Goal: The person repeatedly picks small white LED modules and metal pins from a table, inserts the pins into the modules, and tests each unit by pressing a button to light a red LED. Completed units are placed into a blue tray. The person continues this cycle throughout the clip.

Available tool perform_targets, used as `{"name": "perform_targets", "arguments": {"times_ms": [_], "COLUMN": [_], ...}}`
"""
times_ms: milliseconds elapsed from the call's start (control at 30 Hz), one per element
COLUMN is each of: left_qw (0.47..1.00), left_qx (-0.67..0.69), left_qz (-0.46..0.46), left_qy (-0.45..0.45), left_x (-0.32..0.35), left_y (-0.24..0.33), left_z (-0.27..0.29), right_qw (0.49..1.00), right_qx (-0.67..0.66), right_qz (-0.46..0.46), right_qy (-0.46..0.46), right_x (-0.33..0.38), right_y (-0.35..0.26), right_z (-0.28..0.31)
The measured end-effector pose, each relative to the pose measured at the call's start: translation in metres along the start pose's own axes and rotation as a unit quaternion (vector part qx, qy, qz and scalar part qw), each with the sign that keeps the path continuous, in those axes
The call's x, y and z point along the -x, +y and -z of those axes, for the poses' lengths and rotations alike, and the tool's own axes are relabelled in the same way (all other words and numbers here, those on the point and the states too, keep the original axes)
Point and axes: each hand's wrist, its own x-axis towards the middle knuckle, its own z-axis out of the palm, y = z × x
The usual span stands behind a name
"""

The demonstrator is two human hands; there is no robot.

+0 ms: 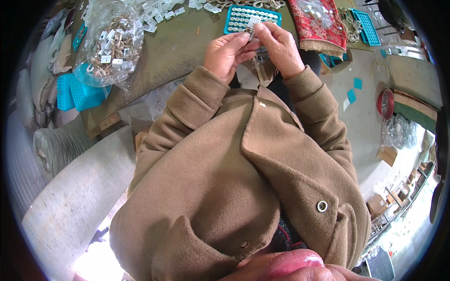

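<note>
Both hands are raised in front of the coat, just past the near edge of the surface [180,58]. The grip of the left hand [224,55] is closed by thumb and fingertips on a small metal piece [251,33]; the grip of the right hand [282,47] is pinched on the same piece, from the other side. A white tag [253,20] stands up at the fingertips, in front of the blue tray [228,26]; whether it is joined to the piece cannot be told. The step in hand appears to be close two-handed fitting or adjusting of the piece. The next move would call for a steady left hold, small turns of the right fingertips, and care not to drop the piece or knock the round white parts [240,14] in the tray
</note>
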Motion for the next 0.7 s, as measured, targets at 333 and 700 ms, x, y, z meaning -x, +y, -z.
{"name": "perform_targets", "arguments": {"times_ms": [333, 700], "left_qw": [0.98, 0.946], "left_qx": [0.149, 0.23], "left_qz": [0.131, 0.227], "left_qy": [-0.021, -0.034], "left_x": [-0.006, -0.009], "left_y": [-0.002, -0.003], "left_z": [0.002, 0.004], "right_qw": [0.987, 0.946], "right_qx": [-0.136, -0.276], "right_qz": [-0.063, -0.124], "right_qy": [-0.061, -0.114], "right_x": [-0.004, -0.014], "right_y": [0.004, 0.01], "right_z": [0.008, 0.024]}}
